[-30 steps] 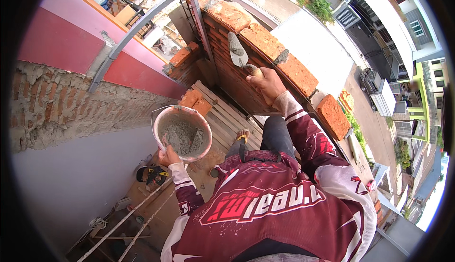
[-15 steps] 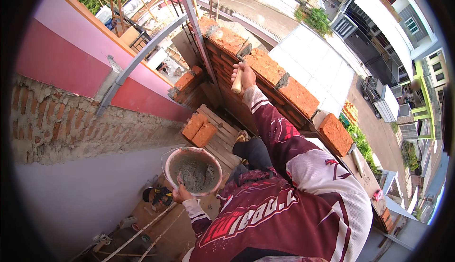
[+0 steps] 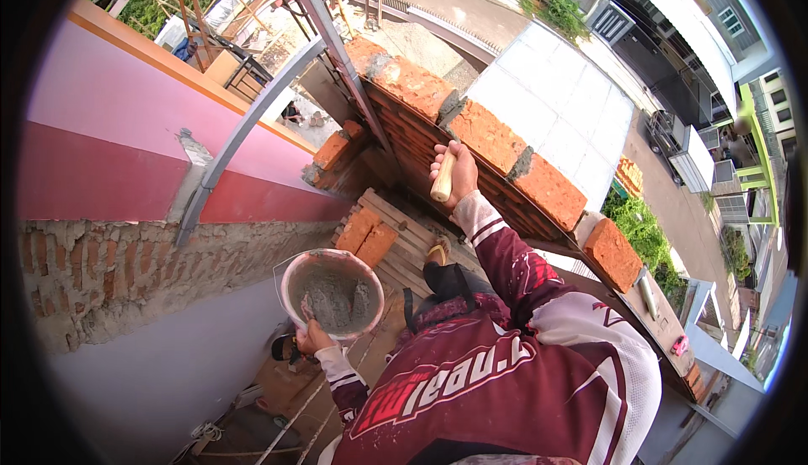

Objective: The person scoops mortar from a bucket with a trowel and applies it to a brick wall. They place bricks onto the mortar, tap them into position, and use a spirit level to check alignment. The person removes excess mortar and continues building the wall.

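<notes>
The wearer's maroon-and-white jersey (image 3: 471,381) fills the near view, its lower part cut off by the picture edge. The left hand (image 3: 315,339) is closed on the near-left rim of a pale bucket (image 3: 376,313), which hangs tilted enough to show grey mortar (image 3: 337,301) inside; the fingers under the rim are mostly hidden. A dark object (image 3: 284,347) behind that hand is too covered to identify.

Ahead, the right hand (image 3: 459,177) is wrapped around the wooden handle of a trowel (image 3: 442,180), fingers curled with no gap; the blade is hidden behind the fist, so whether it touches the brick wall (image 3: 404,124) cannot be told.

Below, a sandalled foot (image 3: 438,252) shows only in part on wooden planks (image 3: 404,265), where two loose bricks (image 3: 366,236) lie side by side. Along the wall's top, grey mortar joints (image 3: 451,107) part the orange bricks (image 3: 488,137).

Farther off, a white roof (image 3: 551,95) and a parked vehicle (image 3: 673,149) appear, the scene bending into the dark rim.
</notes>
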### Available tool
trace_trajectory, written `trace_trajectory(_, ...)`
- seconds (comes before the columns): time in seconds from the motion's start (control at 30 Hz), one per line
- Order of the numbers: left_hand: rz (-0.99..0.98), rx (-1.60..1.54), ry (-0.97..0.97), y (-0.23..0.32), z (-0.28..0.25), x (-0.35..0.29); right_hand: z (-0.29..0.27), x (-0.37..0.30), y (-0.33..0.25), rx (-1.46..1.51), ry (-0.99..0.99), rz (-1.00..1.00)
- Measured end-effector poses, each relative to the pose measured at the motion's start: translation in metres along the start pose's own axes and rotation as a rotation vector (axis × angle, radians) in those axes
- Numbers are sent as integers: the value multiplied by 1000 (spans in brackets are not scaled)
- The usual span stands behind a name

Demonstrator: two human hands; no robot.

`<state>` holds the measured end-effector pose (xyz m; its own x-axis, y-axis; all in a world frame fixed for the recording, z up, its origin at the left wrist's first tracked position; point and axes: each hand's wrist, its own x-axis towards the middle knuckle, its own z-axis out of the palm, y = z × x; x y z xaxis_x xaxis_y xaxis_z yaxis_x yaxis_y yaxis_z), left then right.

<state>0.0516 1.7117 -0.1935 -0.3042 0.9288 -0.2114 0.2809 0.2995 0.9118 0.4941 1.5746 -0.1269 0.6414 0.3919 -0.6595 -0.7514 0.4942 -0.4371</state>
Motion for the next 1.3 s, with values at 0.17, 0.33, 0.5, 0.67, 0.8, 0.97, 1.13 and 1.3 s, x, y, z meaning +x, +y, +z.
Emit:
trace_trajectory(0.17, 69, -37, -83, 28, 41, 6, 4, -16, 5, -143, 32, -55)
trace_trajectory(0.33, 56, -39, -142, 60, 67, -6, 5, -21, 6, -172, 64, -42)
trace_trajectory(0.5, 69, 6, -196, 61, 77, -3, 18, -1, 0, -244, -48, -120)
trace_trajectory(0.67, 59, -84, -169, 71, 87, -8, 5, 0, 13, -58, 78, -60)
trace_trajectory(0.8, 44, -116, -223, 68, 88, 4, 8, -6, 12, -109, 49, -36)
trace_trajectory(0.97, -30, -90, -341, 87, 112, 6, 9, -5, 9, -84, 59, -38)
trace_trajectory(1.13, 130, -48, -478, 90, 141, 13, 2, -26, 2, -312, 60, -103)
trace_trajectory(1.3, 471, 27, -624, 107, 182, 13, -3, -95, -5, -1186, -236, -85)
